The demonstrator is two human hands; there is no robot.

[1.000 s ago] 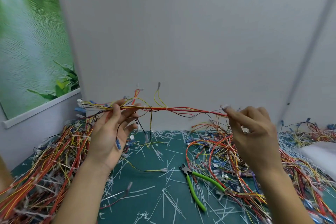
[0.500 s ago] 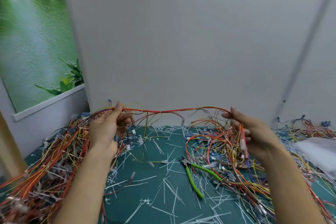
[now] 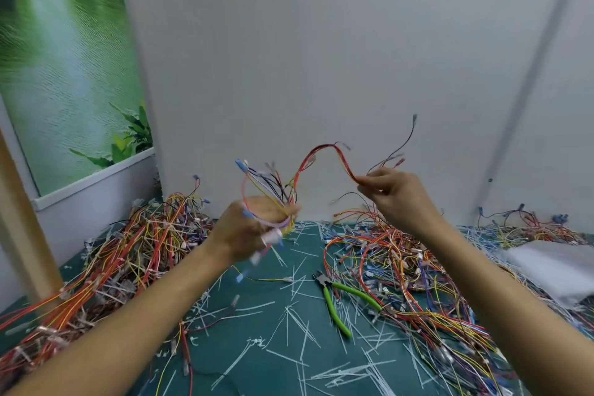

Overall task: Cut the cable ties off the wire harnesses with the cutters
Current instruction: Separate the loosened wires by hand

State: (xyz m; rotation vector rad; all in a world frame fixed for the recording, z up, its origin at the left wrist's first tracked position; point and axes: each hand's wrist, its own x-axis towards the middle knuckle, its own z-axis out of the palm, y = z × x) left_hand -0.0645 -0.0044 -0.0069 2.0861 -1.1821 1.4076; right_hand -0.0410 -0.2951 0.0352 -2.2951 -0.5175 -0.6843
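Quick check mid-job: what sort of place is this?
Probably a harness rework bench in a workshop: heaps of wire harnesses either side of a green mat, cut cable ties strewn across it, green-handled cutters lying among them.

2 bare forearms (image 3: 144, 315), left hand (image 3: 249, 231), right hand (image 3: 397, 198)

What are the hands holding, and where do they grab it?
One wire harness: the left hand grips its bunched end, the right hand pinches its red wires farther along. The cutters lie unheld.
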